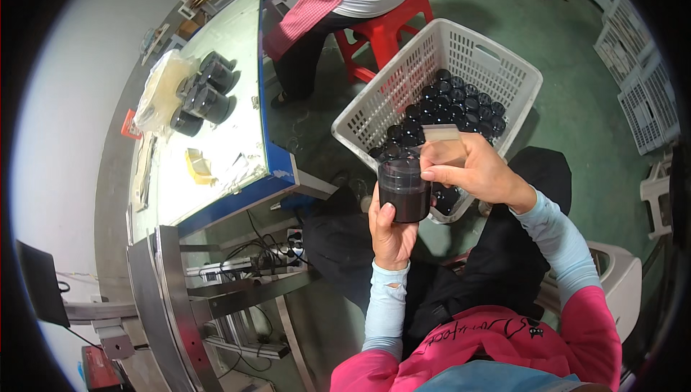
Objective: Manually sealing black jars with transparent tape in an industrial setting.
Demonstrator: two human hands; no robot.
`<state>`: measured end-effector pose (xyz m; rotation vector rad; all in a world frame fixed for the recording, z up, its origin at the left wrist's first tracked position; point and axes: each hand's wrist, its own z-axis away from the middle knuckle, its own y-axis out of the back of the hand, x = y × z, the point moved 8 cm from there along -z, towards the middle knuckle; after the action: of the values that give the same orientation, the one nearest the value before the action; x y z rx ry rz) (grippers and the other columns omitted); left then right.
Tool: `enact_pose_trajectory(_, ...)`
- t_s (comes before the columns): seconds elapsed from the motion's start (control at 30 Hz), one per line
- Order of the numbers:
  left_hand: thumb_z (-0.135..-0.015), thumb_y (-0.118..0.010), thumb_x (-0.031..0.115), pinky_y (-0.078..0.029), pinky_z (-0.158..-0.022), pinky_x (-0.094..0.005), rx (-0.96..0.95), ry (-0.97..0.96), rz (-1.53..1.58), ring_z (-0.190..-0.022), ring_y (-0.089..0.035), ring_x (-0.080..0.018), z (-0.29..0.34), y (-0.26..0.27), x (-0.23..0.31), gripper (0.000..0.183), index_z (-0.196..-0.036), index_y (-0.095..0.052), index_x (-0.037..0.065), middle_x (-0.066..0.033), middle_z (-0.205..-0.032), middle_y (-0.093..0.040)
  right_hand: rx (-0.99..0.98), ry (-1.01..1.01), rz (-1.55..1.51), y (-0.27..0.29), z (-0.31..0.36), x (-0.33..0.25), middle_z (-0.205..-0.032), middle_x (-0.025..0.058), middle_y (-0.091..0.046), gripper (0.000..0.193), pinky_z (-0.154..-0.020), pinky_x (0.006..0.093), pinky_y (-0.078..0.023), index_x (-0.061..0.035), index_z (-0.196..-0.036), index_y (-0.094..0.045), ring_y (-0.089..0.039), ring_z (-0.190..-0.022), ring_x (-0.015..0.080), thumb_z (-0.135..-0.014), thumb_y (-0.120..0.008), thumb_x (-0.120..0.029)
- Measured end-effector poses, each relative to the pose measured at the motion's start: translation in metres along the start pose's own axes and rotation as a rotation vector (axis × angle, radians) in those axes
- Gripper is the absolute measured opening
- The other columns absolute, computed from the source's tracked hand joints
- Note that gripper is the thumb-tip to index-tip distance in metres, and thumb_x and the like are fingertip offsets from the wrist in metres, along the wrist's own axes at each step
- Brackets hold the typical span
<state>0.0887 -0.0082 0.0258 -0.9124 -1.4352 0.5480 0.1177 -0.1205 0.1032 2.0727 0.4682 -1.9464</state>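
Left hand (392, 230) clamps the dark jar (404, 190) upright from below, steadying it over the lap. Right hand (475, 169) pinches a pale label strip (440, 133) just above the jar's mouth. Behind, the white basket (461, 46) holds more dark jars (450, 107) within reach.

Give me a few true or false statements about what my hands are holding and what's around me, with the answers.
1. The left hand holds a dark jar. True.
2. The right hand rests on the table. False: it is raised at the jar's top, pinching a clear label or film.
3. The white basket holds many dark jars. True.
4. The basket stands on the lit table. False: it is beside the table, lower down.
5. The stool is blue. False: it is red.
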Motion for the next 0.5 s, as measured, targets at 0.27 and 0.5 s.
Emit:
enact_pose_trajectory(0.27,-0.08,-0.055,0.035,-0.043,-0.082,-0.0481,0.009,0.045,0.058,-0.109,-0.047,-0.0313,0.003,0.01,-0.007,0.06,-0.126,-0.036,0.003,-0.0152,-0.121,-0.047,-0.02,0.058,-0.017,-0.002,-0.006,0.004,-0.07,-0.0028,-0.052,0.006,-0.051,0.0188,-0.036,-0.0016,-0.079,-0.057,-0.044,-0.057,0.0033,-0.08,-0.06,-0.007)
enact_pose_trajectory(0.5,-0.08,-0.055,0.035,-0.042,-0.083,-0.0478,0.012,0.041,0.05,-0.109,-0.047,-0.0309,0.003,0.013,-0.007,0.06,-0.126,-0.036,0.003,-0.0155,-0.121,-0.046,0.017,0.029,0.001,0.0,-0.005,0.005,-0.067,-0.0031,-0.05,0.009,-0.05,0.0193,-0.036,-0.002,-0.077,-0.056,-0.043,-0.056,0.0032,-0.081,-0.059,-0.009)
